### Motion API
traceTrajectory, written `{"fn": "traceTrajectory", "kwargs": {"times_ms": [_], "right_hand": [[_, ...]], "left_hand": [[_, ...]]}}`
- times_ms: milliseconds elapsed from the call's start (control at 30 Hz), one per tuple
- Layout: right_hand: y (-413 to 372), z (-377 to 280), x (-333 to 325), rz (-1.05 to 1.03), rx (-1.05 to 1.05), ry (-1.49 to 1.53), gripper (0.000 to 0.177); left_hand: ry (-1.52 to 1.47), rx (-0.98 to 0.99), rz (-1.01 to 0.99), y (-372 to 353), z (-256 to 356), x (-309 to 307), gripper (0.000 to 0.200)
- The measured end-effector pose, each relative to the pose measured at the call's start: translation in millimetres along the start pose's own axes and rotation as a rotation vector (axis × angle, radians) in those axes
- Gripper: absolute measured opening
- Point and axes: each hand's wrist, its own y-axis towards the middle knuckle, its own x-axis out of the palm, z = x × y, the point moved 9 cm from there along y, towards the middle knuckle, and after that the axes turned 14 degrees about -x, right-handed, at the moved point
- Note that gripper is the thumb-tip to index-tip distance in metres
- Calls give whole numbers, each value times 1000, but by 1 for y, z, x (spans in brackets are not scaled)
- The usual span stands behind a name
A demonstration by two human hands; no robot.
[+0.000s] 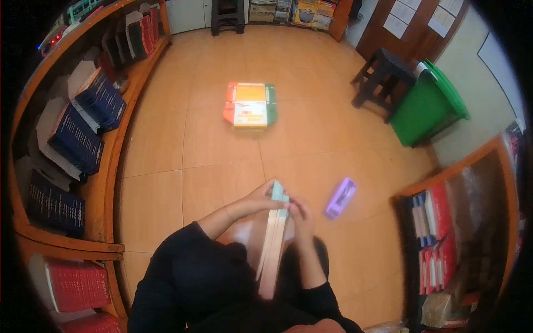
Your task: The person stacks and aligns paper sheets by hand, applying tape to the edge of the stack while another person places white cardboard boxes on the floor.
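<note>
A long, narrow cardboard piece (272, 238), pale brown with a light green top end, stands up in front of my body. My left hand (261, 197) grips its upper end from the left, fingers wrapped round the green part. On the right side, my right hand (301, 216) touches the same end with bent fingers and is slightly blurred. To the right on the floor lies a purple tape dispenser or stapler-like object (340, 197). Farther ahead, a flat printed carton (250, 105) in orange, yellow, white and green rests on the floor.
Wooden shelves (125, 111) with blue and red books run along the left. A dark stool (383, 80) and a green bin (427, 105) stand at the back right. Another shelf unit (405, 227) holds red packets at the right. A second stool (227, 16) is at the far wall.
</note>
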Motion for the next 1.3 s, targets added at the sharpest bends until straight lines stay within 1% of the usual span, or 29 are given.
{"fn": "traceTrajectory", "kwargs": {"times_ms": [133,333,433,533,700,800,933,1000,1100,1200,1300], "right_hand": [[0,-5,-2,5,5,-22,27],[1,-10,-4,-16,-6,-57,26],[1,-10,-3,-20,-10,-51,25],[-1,-6,-2,-23,-3,-29,24],[0,-6,-3,-50,-12,-59,20],[1,-7,-2,-34,-59,61,19],[0,-1,-2,-32,22,64,23],[2,-3,-1,-21,57,28,26],[6,-16,7,-65,19,-6,31],[8,-14,12,-101,47,13,34],[7,-12,9,-118,66,-65,33]], "left_hand": [[-15,-20,-18,2,-1,3,45],[-42,14,-30,3,0,2,48],[-37,-22,-34,-1,4,6,41],[-50,-27,-28,3,-3,1,49],[-51,-42,-31,2,-3,0,50],[-35,-30,-14,1,-2,-1,50],[-7,11,-35,4,-4,-2,42],[-19,9,-44,3,-4,-1,42],[-14,10,-34,2,-2,-1,42],[-41,12,-58,0,1,1,42],[-63,4,-69,-4,6,2,43]]}}
